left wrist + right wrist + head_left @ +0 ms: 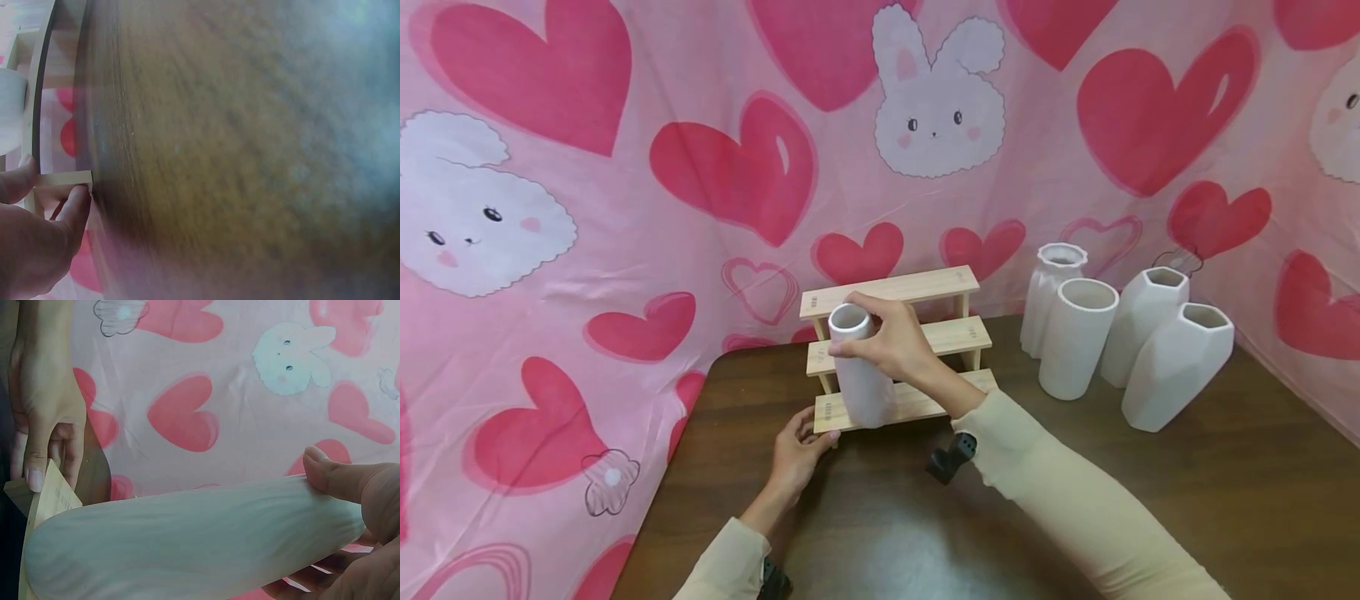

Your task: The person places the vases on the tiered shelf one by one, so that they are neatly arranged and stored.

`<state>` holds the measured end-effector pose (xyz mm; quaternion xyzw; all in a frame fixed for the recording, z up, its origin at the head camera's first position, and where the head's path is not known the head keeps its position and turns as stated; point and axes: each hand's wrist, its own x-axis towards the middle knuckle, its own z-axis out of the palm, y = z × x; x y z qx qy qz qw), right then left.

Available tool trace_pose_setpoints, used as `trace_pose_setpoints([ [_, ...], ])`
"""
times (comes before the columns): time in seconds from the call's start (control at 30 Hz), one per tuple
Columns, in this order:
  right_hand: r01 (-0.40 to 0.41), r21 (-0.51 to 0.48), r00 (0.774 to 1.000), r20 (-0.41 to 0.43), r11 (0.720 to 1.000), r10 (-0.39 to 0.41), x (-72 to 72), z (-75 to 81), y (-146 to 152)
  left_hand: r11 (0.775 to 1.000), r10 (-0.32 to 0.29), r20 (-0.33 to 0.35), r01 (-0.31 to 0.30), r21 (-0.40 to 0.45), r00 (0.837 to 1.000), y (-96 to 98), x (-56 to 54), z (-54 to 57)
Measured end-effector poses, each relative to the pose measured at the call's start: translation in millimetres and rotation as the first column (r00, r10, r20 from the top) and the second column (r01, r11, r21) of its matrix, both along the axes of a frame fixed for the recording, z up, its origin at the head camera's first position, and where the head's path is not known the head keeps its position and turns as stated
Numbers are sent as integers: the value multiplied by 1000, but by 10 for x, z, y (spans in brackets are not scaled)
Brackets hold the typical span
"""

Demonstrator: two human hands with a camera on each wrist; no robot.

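Note:
A white cylindrical vase (865, 387) stands nearly upright at the left part of the lowest step of a three-tier wooden rack (925, 403). My right hand (891, 337) grips it near the rim, thumb on one side and fingers round the other, as the right wrist view shows of the vase (187, 544). My left hand (796, 457) holds the rack's lower left front corner. In the left wrist view its thumb lies on the step's edge and a finger is at the short wooden leg (65, 179).
To the right on the brown table (880, 517) stand several white vases: a scalloped-rim one (1037, 308), a round one (1078, 342) and faceted ones (1176, 367). A pink curtain (700, 50) with hearts and rabbits hangs behind and at the sides.

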<state>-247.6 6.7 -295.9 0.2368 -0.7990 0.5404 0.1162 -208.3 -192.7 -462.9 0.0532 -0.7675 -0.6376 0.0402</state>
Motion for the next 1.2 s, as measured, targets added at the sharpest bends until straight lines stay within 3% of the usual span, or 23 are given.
trace_pose_setpoints([
  [0.7, -47, 99, 999, 1, 994, 47, -48, -40, 90, 1000, 3, -16, -3, -4, 1000, 11, -31, -35],
  [1.0, -44, 93, 998, 41, 995, 40, -7, -86, 415, 999, 30, 18, -29, -22, 999, -23, -34, -59],
  [1.2, 26, 101, 1000, 11, 995, -27, 60, -140, 741, 1000, 15, 11, -15, -15, 1000, -21, -30, -53],
])
